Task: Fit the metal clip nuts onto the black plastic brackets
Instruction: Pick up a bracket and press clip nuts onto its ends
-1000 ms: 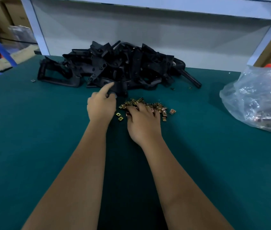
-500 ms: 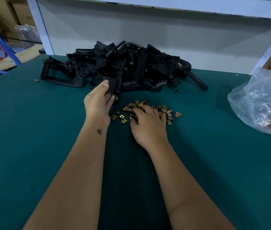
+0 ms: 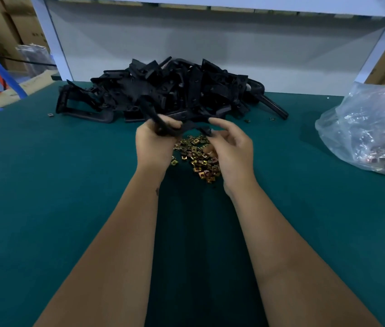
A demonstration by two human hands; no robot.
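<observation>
Holding one black plastic bracket [image 3: 184, 125] across both hands: left hand [image 3: 155, 143] grips tight, right hand [image 3: 230, 147] pinches its end above the gold metal clip nuts [image 3: 198, 159].

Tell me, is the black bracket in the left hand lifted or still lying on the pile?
Lifted. The left hand grips the black bracket above the clip nuts, in front of the pile; the right hand touches its other end.
</observation>
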